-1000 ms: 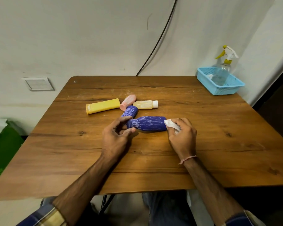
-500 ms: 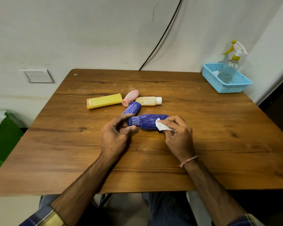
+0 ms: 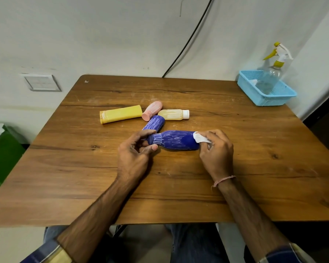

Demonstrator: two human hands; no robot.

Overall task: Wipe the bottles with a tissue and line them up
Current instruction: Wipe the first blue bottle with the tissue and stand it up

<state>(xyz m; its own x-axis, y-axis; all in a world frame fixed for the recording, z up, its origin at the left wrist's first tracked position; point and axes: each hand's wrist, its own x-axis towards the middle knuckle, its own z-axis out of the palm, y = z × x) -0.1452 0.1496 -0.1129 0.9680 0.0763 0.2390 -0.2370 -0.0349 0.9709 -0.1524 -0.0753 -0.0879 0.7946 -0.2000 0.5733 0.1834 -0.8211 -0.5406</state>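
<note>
Tissue (image 3: 199,138) slides back to right end of large blue bottle (image 3: 176,142); right hand (image 3: 216,154) pinches tissue. Left hand (image 3: 134,156) pinches cap end, steadying. Bottle lies mid-counter (image 3: 254,168), white scribbles remain. Wiping likely just begun, no lineup yet.

Five bottles (image 3: 176,142) (image 3: 155,123) (image 3: 152,111) (image 3: 172,114) (image 3: 121,116), one tissue (image 3: 198,138), one spray bottle (image 3: 270,78), one basket (image 3: 273,100).

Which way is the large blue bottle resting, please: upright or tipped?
Tipped: the large blue bottle lies lengthwise on the table, left hand gripping its cap end.
</note>
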